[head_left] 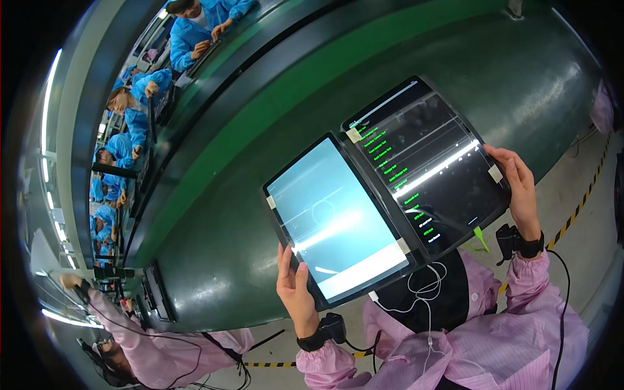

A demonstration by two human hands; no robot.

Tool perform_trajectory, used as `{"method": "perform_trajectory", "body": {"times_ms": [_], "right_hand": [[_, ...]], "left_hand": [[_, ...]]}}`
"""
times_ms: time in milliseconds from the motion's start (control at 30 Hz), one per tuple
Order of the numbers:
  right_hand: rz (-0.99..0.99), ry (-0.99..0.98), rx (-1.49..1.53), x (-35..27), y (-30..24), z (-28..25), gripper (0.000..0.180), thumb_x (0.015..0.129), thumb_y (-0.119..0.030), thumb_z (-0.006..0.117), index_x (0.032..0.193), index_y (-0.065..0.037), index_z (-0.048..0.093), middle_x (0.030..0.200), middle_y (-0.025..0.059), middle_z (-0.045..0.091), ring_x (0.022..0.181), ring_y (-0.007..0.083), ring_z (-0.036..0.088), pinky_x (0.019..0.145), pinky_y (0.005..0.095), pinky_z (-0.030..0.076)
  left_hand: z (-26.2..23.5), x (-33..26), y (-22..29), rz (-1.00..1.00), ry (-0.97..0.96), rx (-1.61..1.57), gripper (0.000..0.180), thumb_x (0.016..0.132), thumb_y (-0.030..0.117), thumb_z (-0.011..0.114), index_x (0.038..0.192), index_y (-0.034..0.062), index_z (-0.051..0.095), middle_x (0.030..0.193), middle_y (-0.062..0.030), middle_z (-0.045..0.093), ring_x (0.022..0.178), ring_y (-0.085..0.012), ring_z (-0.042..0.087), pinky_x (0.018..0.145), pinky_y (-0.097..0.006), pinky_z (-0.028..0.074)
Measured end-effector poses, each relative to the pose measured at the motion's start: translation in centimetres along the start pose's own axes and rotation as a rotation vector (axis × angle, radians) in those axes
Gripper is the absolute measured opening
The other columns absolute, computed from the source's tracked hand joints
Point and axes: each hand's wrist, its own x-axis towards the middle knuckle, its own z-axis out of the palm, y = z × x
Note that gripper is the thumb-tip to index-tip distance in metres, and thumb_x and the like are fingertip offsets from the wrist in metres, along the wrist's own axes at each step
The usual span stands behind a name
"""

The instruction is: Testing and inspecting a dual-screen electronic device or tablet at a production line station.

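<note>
Two black-edged tablets lie side by side at a slant, held up over the bench edge before me. The left tablet (323,211) shows a pale, mostly blank screen; the right tablet (448,140) shows a dark screen with lines of green text. My left hand (297,290) grips the left tablet's lower left edge, thumb in front, other fingers partly behind. My right hand (519,185) is closed around the right tablet's right edge. Small pale tape pieces stick to both tablets. From the left tablet's lower edge hangs a white cable (421,299). A green tab (481,239) pokes out below the right tablet.
The long bench (221,247) has a dark green top, with a bright green strip (260,117) running along it. Another dark tablet-like device (158,291) lies at its left end. A person in pink (162,354) is at left; several people in blue (201,32) work across.
</note>
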Motion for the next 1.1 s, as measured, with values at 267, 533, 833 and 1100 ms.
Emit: {"method": "perform_trajectory", "body": {"times_ms": [267,533,833,1100], "right_hand": [[-0.001,-0.003,-0.009,-0.15,0.19,-0.08,0.039,0.099,-0.028,0.038,0.112,0.004,0.055,0.118,0.0135,0.058,0.113,0.0195,0.051,0.1,0.0298,0.034],[-0.018,-0.001,-0.038,-0.03,-0.09,0.04,0.04,0.099,-0.028,0.037,0.112,0.005,0.055,0.118,0.0133,0.057,0.114,0.0201,0.05,0.101,0.0306,0.033],[-0.018,-0.004,-0.026,-0.18,0.07,-0.08,0.039,0.099,-0.028,0.037,0.114,0.005,0.054,0.118,0.0137,0.057,0.114,0.02,0.05,0.101,0.0309,0.033],[-0.012,0.0,-0.006,0.04,0.31,-0.18,0.039,0.099,-0.028,0.037,0.113,0.004,0.054,0.118,0.0138,0.057,0.114,0.0198,0.05,0.101,0.0306,0.033]], "left_hand": [[0.27,-0.13,0.36,0.006,0.005,0.033,0.043,0.085,-0.002,0.049,0.127,-0.0072,0.044,0.139,-0.0138,0.038,0.119,-0.0192,0.045,0.101,-0.031,0.033],[0.18,-0.14,0.29,0.001,0.001,0.021,0.043,0.085,-0.001,0.049,0.128,-0.0076,0.043,0.14,-0.0153,0.037,0.124,-0.0215,0.041,0.103,-0.032,0.03],[0.22,-0.12,0.38,-0.002,-0.011,0.015,0.045,0.084,-0.002,0.047,0.129,-0.0081,0.042,0.14,-0.0164,0.036,0.127,-0.0228,0.039,0.104,-0.033,0.029],[-0.14,-0.02,0.01,-0.063,-0.022,-0.062,0.046,0.083,-0.006,0.047,0.128,-0.0074,0.042,0.145,-0.0179,0.027,0.133,-0.0249,0.03,0.107,-0.034,0.026]]}}
